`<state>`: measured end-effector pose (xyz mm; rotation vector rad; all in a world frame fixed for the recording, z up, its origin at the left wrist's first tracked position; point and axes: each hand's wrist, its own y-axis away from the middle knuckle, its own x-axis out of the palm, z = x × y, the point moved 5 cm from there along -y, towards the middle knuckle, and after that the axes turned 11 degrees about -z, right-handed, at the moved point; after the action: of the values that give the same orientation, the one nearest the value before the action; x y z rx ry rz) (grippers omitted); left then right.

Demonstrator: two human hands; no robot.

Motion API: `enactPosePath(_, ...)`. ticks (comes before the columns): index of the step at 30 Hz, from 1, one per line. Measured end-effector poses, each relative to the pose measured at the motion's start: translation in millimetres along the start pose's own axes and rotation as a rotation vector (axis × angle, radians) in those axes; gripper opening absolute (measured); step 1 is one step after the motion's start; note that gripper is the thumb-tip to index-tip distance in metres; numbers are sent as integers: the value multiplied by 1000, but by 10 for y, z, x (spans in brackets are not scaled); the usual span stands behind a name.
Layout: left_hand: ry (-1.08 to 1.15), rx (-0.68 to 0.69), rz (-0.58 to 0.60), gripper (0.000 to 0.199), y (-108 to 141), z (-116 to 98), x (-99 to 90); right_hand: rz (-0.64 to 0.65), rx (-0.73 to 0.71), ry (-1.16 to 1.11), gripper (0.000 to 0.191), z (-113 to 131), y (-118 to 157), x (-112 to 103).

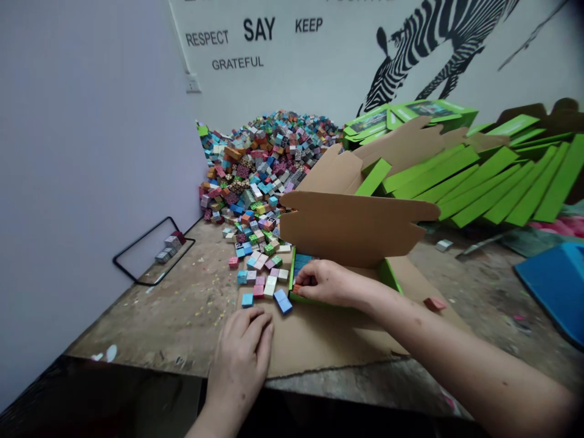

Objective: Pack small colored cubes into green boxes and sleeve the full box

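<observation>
My right hand point(327, 282) reaches into the near left corner of an open green-edged cardboard box point(390, 277), its fingers pinched on a small orange-red block point(297, 288). Behind those fingers, dark blue blocks point(301, 263) lie inside the box along its left wall. The box's brown lid point(351, 224) stands raised at the back. My forearm hides much of the interior. On the cardboard sheet point(328, 347), my left hand point(243, 345) lies flat with nothing in it, just below a light blue block point(247, 300) and a two-part blue block point(282, 302).
A large heap of colourful small blocks point(274, 152) rises against the back wall and spills toward me. Green flattened boxes point(456, 176) are stacked at the right. A black wire frame point(150, 250) with several blocks stands left; a blue bin point(554, 286) sits far right.
</observation>
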<state>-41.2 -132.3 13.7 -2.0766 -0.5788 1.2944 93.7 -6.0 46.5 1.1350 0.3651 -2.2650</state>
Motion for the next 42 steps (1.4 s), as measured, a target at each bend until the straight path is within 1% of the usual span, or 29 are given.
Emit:
enactPosePath(2, -1, 0, -3, 18, 1, -1, 0, 70, 88, -96, 19, -41, -19, 15)
enactPosePath(4, -1, -3, -4, 18, 5, -1, 0, 133, 156, -242, 19, -80, -29, 37)
enactPosePath(6, 2, -3, 1, 17, 11, 1, 2, 154, 188, -355, 18, -124, -48, 54)
enactPosePath(9, 1, 1, 7, 17, 15, 7, 5, 143, 206, -413, 18, -191, -91, 72)
enactPosePath(12, -6, 10, 8, 18, 9, 9, 6, 152, 222, -389, 18, -200, -117, 71)
enactPosePath(19, -16, 41, -7, 18, 5, -6, -3, 125, 179, -73, 15, -29, -79, -43)
enactPosePath(22, -10, 36, -11, 18, 7, -4, -6, 105, 162, -8, 16, 5, -66, -44)
enactPosePath(29, 2, 15, -5, 18, 5, -3, -2, 73, 136, -82, 13, -11, -30, 6)
enactPosePath(32, 1, 17, -9, 18, 4, -4, 0, 85, 191, -224, 13, -48, -33, 24)
enactPosePath(34, 1, 19, -7, 18, 4, -5, 3, 59, 249, -279, 14, -94, -60, 19)
enactPosePath(38, -4, 18, -11, 18, 0, -2, 1, 7, 306, -245, 20, -155, -103, 5)
enactPosePath(42, -6, 22, -8, 18, -2, -1, -3, 13, 286, -267, 20, -104, -36, -23)
